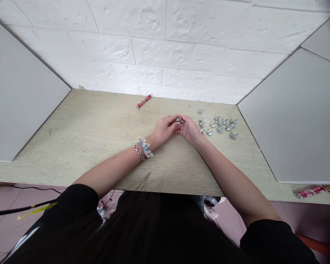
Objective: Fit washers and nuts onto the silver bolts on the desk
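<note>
My left hand (164,129) and my right hand (190,130) meet above the table, fingers curled in toward each other. Between their fingertips is a small metal bolt (178,120) with what looks like a washer on it, partly covered by the fingers. Both hands appear closed on it. Just right of my right hand lie several similar silver bolts (220,123), loosely spread on the table; one bolt (200,110) sits farther back and another bolt (234,135) lies near the right side.
The pale wooden table (104,121) runs back to a white brick-patterned wall (162,55). Grey panels stand at left (22,91) and right (297,117). A red tube (143,101) lies near the wall, and a red can-like object (309,191) sits at the front right edge.
</note>
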`<state>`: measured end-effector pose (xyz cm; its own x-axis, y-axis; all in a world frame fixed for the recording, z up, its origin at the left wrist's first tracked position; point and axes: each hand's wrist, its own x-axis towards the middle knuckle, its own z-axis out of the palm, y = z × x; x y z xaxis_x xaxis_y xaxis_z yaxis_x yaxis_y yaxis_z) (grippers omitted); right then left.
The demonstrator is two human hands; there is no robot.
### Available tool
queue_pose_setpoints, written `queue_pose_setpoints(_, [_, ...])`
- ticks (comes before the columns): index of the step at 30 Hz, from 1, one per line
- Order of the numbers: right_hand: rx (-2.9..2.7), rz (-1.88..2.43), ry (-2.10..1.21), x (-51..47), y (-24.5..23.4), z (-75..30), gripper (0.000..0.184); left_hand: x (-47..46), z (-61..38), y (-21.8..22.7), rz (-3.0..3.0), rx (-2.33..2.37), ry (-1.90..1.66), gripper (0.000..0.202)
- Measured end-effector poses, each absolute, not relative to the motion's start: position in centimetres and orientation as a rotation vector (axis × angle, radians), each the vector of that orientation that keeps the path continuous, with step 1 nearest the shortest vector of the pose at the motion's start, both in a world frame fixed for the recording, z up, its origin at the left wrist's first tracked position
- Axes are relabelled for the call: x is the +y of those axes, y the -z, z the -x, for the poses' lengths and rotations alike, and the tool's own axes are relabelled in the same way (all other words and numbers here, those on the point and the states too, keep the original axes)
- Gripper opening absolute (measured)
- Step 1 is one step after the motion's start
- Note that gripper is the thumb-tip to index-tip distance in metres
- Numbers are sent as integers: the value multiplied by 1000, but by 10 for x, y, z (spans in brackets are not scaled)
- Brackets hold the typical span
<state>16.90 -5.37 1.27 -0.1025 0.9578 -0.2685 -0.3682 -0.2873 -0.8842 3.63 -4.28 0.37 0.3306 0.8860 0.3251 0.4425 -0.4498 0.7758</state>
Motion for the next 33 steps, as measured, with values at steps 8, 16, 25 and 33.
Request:
queue_pose_setpoints(8, [-803, 1218, -1612, -50, -12, -165, 27, -43, -36, -3, -2046, 1173, -992, 31])
queue_pose_setpoints(16, [-852, 1099, -1587, -55, -14, -170, 14, -43, -36, -5, -2067, 1203, -967, 31])
queue_pose_setpoints(25, [-822, 1219, -1605, -50, -11, -165, 36, -42, -36, -2, -2057, 1176, -994, 32])
queue_pose_setpoints(33, [-845, 1225, -1561, -49, -6, -166, 40, -45, -36, -6, -2055, 1194, -976, 31])
